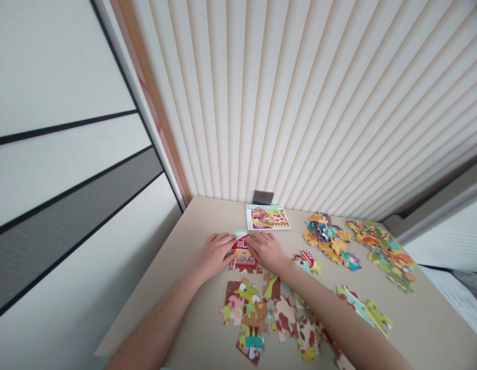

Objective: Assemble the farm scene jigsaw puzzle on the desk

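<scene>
**Left hand [215, 255] and right hand [266, 251] meet over a jigsaw barn [241, 252]**

The barn is a small joined patch of puzzle pieces, with a red wall and a white crossed door, lying flat near the middle of the worktop [199, 218]. A pale green piece [240, 234] sits at its 12 o'clock edge. The left hand lies at the barn's 9 o'clock and the right hand at its 3 o'clock, with both palms turned down. Neither hand is clenched: the fingers reach forward and touch the pieces from either side. Whether either hand has a real grip on a piece cannot be told.

A picture card [268, 217] of a farm scene with a red barn lies flat at the barn's 1 o'clock, close to the far edge of the worktop. A wall socket [263, 197] sits just above that edge, beside a pleated blind [300, 103]. Farther out at 2 o'clock is an orange-and-blue pile [326, 238], and past it, at 3 o'clock, a yellow-green heap [382, 252]. A small cluster [307, 261] lies just beyond the right wrist. Green and yellow pieces [363, 308] lie at 4 o'clock, and a loose spread of farm pieces [253, 318] fills 6 o'clock, running under the right forearm [323, 303].
</scene>
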`<state>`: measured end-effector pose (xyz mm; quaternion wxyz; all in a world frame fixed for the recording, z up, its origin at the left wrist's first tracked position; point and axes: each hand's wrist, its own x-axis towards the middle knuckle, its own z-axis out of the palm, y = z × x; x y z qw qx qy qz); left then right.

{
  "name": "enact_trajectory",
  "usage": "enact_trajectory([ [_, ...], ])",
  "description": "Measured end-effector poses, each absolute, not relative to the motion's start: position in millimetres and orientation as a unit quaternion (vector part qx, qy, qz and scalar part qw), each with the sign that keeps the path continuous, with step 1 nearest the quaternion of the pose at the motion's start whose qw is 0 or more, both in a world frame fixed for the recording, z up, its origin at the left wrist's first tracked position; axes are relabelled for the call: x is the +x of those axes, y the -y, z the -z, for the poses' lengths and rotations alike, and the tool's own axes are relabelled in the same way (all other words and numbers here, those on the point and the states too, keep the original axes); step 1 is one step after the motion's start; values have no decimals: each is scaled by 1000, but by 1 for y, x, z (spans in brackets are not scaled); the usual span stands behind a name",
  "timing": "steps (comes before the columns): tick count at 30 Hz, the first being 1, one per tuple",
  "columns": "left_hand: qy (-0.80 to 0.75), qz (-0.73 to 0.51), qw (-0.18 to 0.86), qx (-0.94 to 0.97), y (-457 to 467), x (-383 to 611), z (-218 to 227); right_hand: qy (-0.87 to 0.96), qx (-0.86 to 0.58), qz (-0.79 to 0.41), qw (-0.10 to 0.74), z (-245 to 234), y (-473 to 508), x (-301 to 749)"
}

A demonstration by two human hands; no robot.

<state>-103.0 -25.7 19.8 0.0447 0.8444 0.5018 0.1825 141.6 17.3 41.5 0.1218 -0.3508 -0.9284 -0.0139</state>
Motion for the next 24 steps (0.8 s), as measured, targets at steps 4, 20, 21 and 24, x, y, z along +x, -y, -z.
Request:
enact_trajectory([
  [4,-501,-179,43,846,26,-104,-21,928,-349,3,127,-38,-14,141],
  [20,-507,-174,38,844,18,-125,-10,851,-488,-58,185,-52,14,233],
  [21,-507,-175,37,843,18,-127,-9,837,-510,-54,193,-50,16,255],
  [24,-507,-176,37,843,15,-133,-7,820,-537,-64,188,-46,23,310],
])
